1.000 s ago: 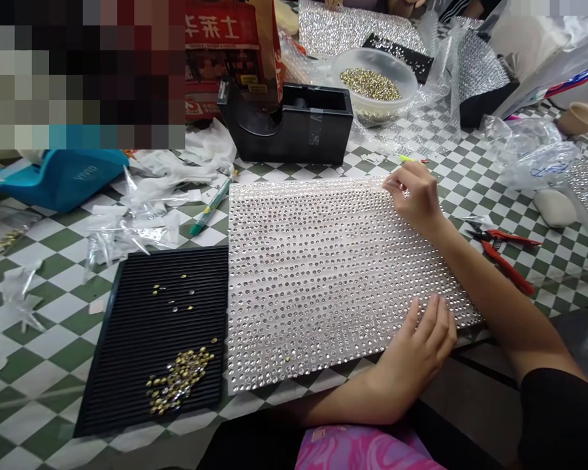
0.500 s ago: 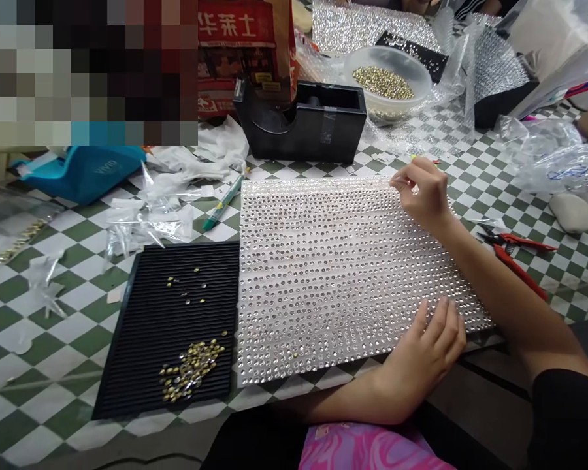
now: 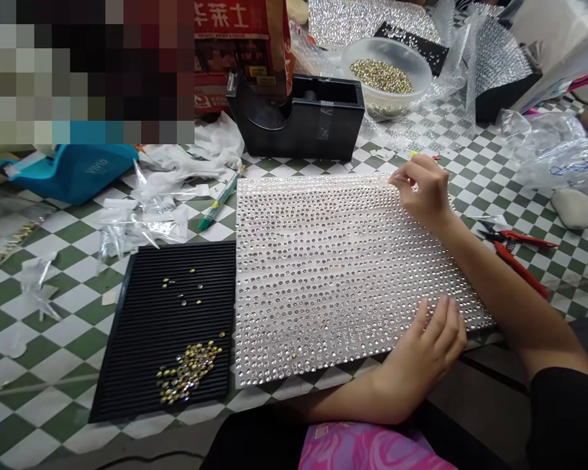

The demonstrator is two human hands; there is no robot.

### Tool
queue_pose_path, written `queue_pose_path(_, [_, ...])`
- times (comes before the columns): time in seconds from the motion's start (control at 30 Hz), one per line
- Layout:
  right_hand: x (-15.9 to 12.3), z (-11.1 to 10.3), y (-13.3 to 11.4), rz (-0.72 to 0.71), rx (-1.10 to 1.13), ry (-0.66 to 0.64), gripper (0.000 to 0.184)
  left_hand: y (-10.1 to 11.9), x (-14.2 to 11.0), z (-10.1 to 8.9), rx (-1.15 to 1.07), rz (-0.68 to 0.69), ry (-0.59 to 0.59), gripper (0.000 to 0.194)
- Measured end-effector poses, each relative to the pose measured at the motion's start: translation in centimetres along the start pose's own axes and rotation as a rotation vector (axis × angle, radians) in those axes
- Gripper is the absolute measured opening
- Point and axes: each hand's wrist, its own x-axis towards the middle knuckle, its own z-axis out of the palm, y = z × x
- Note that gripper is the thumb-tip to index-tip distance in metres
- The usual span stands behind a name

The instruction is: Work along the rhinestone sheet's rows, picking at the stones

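Meeting at the tips, the thumb and forefinger of the right hand (image 3: 424, 189) close in a pinch at the far edge of the stone-studded sheet (image 3: 323, 274); whether a stone sits between these fingers cannot be told. Left hand (image 3: 426, 352): palm down, fingers slightly spread, resting on the sheet's near right part. Sheet lies flat on the checkered counter (image 3: 73, 294), just beside the black ridged tray (image 3: 142, 339) bearing loose stones (image 3: 191, 371).

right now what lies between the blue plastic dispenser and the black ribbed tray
In the head view, crumpled clear plastic scraps on the green-and-white checked tablecloth.
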Motion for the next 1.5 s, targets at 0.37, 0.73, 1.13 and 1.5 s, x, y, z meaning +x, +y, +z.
queue_pose_path(0.37, [0.0, 0.1, 0.1, 0.006, -0.003, -0.012, 0.02, 0.1, 0.0, 0.1, -0.02, -0.004, 0.023, 0.053])
queue_pose_path(0.73, [-0.1, -0.2, 0.4, 0.016, -0.006, 0.029, 0.022, 0.2, -0.1, 0.2, -0.02, -0.003, 0.024, 0.052])
queue_pose_path(1.13, [0.7, -2.8, -0.2, 0.058, 0.087, 0.216, 0.014, 0.7, 0.0, 1.4, -0.102, -0.061, 0.136, 0.052])
queue_pose_path(1.5, [-5.6, -8.3, -7.7, 0.164, 0.677, 0.172, 0.02, -2.8, -1.9, -3.0, -1.103, -0.249, 0.53, 0.034])
